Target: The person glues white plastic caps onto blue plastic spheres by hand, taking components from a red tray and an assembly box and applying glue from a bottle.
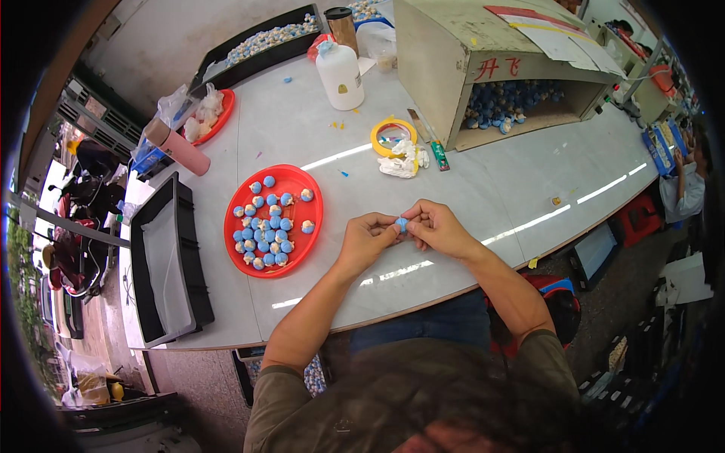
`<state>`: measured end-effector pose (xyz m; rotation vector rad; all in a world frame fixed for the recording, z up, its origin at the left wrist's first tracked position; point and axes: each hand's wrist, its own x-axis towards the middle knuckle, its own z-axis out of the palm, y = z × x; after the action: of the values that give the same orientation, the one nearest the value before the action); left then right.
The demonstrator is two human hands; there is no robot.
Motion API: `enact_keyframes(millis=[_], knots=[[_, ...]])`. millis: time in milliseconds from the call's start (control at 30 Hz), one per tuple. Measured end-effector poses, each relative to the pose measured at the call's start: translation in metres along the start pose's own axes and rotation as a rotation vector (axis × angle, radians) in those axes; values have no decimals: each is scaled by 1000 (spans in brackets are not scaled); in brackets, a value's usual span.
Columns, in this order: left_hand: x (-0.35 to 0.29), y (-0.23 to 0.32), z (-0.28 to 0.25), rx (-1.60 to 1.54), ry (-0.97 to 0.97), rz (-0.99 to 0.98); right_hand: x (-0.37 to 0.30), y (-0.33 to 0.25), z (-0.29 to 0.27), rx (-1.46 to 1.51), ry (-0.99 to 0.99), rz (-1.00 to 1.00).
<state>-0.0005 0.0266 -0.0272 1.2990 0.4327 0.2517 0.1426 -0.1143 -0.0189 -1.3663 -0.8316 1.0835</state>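
Right grip inside table edge

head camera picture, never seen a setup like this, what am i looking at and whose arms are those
No robot here: these are a person's own bare arms and hands. The picture comes from a wide fisheye camera worn on that person's head, looking down, so straight edges bend near the rim.

The left hand and right hand pinch one small blue piece between their fingertips.

On the table, a red plate holds blue and cream balls. Left of it is a black tray. Farther back stand a pink bottle and a white bottle; yellow tape lies near a box with more blue pieces inside.
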Motion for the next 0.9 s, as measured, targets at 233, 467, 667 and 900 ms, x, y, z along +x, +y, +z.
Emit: enact_keyframes(millis=[233,467,667,900], knots=[[2,-7,0,77,17,11,2,5,3,-59,-7,58],[0,-8,1,116,32,27,1,-1,10,-105,59,20],[-1,-10,5,101,56,74,0,0,9,-88,61,6],[0,-5,2,145,-4,35,-1,-2,9,-80,75,14]])
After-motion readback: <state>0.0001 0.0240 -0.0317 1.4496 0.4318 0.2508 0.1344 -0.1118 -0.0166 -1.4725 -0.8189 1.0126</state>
